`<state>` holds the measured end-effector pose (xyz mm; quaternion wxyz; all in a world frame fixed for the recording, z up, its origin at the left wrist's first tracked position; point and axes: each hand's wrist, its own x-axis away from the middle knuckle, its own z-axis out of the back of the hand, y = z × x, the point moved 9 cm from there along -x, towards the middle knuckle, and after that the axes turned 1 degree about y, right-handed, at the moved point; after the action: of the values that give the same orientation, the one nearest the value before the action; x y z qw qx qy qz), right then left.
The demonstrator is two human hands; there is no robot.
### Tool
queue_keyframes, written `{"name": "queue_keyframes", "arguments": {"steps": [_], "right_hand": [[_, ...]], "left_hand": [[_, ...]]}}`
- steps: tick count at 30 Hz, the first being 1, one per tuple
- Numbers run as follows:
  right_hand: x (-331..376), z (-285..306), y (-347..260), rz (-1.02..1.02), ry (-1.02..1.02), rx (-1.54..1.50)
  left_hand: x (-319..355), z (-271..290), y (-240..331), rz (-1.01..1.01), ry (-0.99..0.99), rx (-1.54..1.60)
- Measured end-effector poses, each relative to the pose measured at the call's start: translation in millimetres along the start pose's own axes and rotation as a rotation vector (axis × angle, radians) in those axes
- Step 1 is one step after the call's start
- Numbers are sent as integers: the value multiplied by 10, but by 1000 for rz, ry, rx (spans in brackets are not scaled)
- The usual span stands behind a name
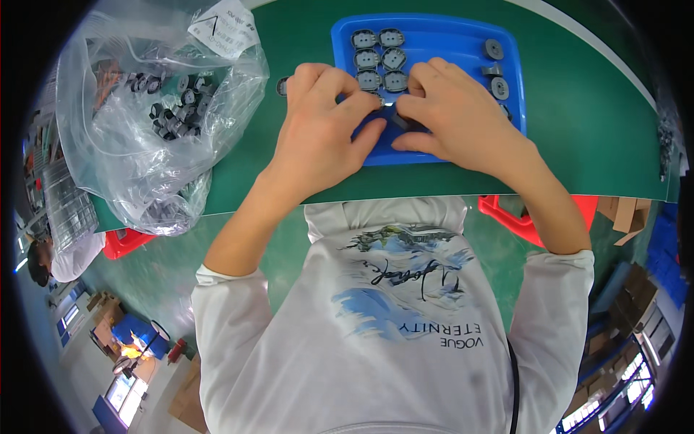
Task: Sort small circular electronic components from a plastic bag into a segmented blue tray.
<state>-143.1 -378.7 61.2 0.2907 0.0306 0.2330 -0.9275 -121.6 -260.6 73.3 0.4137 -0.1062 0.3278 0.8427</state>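
Observation:
Both my hands meet over the near part of a blue tray. My left hand is curled, its fingertips at a grey plastic housing that they partly hide. My right hand is closed, with a small dark grey piece between thumb and fingers, mostly hidden. Just beyond my fingers, oval grey plastic housings lie open side up in two columns. Along the tray's right side sit several grey round parts, one partly behind my right hand.
At the left of the green table a clear plastic bag holds many small dark parts. One grey part lies beside my left hand. Red stools stand below the table edge. A person is at far left.

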Motion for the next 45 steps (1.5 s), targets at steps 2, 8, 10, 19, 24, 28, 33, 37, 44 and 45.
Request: {"name": "queue_keyframes", "arguments": {"steps": [2,8,10,19,24,28,33,37,44,45], "right_hand": [[13,-19,47,-7,-45,-29],[74,80,216,-39,-144,-127],[70,161,356,-108,-103,13],[-253,394,307,-10,106,-41],[-337,308,299,69,142,-22],[-337,241,307,110,90,12],[-321,252,336,121,66,45],[-443,211,313,189,79,19],[-428,98,375,164,72,-10],[-414,113,384,153,73,-10]], "left_hand": [[-15,-19,56,-31,-25,2],[-155,-219,232,-146,-160,35],[-184,-233,230,-160,-175,38],[-134,-55,198,-125,-107,237],[117,193,93,20,45,244],[409,352,-92,213,264,295],[704,325,-275,377,436,321],[779,328,-324,414,441,300],[836,160,-454,503,432,495],[832,152,-451,503,425,508]]}}
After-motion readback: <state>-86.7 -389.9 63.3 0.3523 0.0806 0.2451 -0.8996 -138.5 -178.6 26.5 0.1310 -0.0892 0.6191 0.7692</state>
